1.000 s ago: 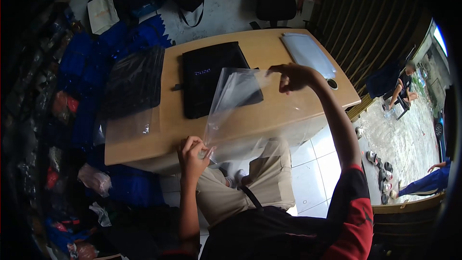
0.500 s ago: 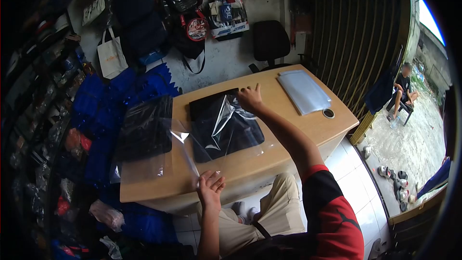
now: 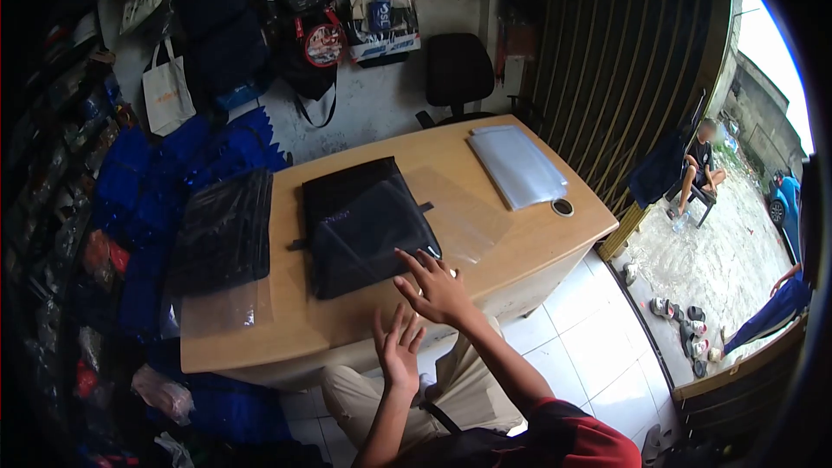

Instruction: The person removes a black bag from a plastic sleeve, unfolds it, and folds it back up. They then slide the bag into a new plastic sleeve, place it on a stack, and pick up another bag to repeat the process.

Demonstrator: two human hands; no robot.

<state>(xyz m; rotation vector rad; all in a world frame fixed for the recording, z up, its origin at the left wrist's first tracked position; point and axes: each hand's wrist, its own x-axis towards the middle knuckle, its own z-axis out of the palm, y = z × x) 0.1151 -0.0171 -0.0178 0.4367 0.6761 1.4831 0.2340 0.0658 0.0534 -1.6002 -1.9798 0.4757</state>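
A flat black bag (image 3: 364, 230) lies on the wooden desk (image 3: 555, 238), with short dark tabs sticking out at its sides. Thin clear plastic (image 3: 464, 212) spreads flat from the bag toward the right. My right hand (image 3: 438, 291) is over the bag's near right corner, fingers stretched out and apart. Just left of it and lower, at the desk's near edge, my left hand (image 3: 399, 354) is raised with its fingers spread. Neither hand holds anything.
Black bags in clear plastic (image 3: 225, 230) are stacked at the desk's left end. A pile of clear plastic sleeves (image 3: 518, 166) and a tape roll (image 3: 562, 207) lie on the right. Behind the desk stands a black chair (image 3: 459, 74). A person (image 3: 700, 165) sits outside.
My right hand has come from the bag's far edge to its near corner. The clear plastic, raised and creased before, now lies flat. My left hand has let go of it. The view has shifted.
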